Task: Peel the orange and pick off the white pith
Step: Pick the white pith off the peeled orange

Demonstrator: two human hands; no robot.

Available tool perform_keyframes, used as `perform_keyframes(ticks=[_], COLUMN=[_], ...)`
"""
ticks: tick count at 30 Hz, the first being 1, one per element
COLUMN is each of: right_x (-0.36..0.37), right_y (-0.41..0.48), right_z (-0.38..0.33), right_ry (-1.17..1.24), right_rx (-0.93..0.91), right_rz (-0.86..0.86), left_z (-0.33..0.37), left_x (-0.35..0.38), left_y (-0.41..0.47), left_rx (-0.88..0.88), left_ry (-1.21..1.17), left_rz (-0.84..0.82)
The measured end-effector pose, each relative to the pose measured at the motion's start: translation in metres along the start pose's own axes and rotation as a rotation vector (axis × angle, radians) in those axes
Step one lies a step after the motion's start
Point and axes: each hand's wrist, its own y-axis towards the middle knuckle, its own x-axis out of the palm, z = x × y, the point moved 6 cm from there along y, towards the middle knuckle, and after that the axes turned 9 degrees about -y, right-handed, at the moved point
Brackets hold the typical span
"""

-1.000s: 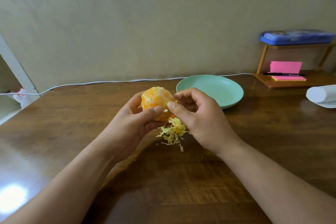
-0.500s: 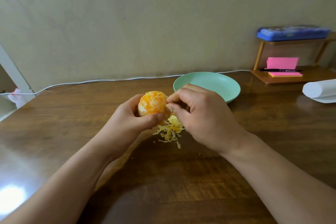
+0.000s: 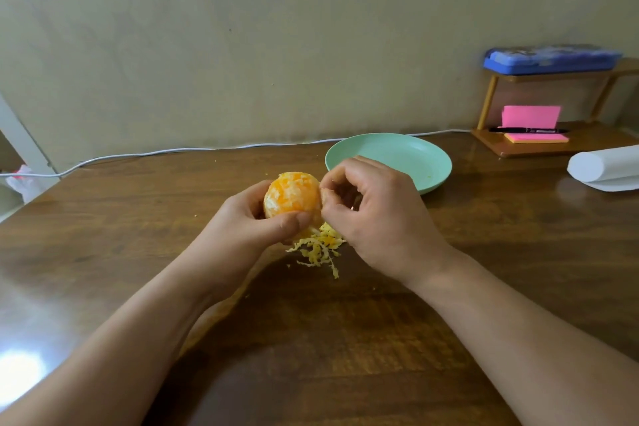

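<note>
Left hand [image 3: 256,221] at frame centre, fingers curled round the orange [image 3: 292,195], held just above the desk [image 3: 138,252]; peel all off, white patches on the flesh, so pith-picking is approx. mid-way, I judge. Right hand [image 3: 377,214]: fingers curled, thumb & forefinger pinching at the fruit's right side; what they nip is too small to tell. Pile of shreds [image 3: 318,245] on the desk below; green plate [image 3: 425,156] behind. Dark wood desk, white cable [image 3: 155,151] along a beige wall; far right, shelf [image 3: 587,145] w/ blue case [image 3: 549,59], pink notes [image 3: 530,116]; white roll [image 3: 605,166].
</note>
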Motion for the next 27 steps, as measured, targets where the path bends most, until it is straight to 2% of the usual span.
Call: perform_keyframes(ticks=[4,9,14,21,27], right_x=[0.002,0.002,0.005,0.015,0.016], right_y=[0.000,0.001,0.000,-0.005,-0.007], right_z=[0.003,0.003,0.005,0.007,0.005], right_ry=[0.097,0.076,-0.009,0.033,0.032], right_rx=[0.050,0.063,0.095,0.235,0.262], right_rz=[-0.066,-0.110,-0.102,-0.110,-0.112], left_z=[-0.002,-0.001,0.007,0.017,0.018], left_x=[-0.006,-0.005,-0.004,0.001,0.004], left_y=[0.001,0.001,-0.001,-0.006,-0.007], left_rx=[-0.015,-0.017,0.050,0.148,0.176], left_ry=[-0.056,-0.024,0.119,0.359,0.408], left_rz=[0.012,0.024,0.101,0.157,0.143])
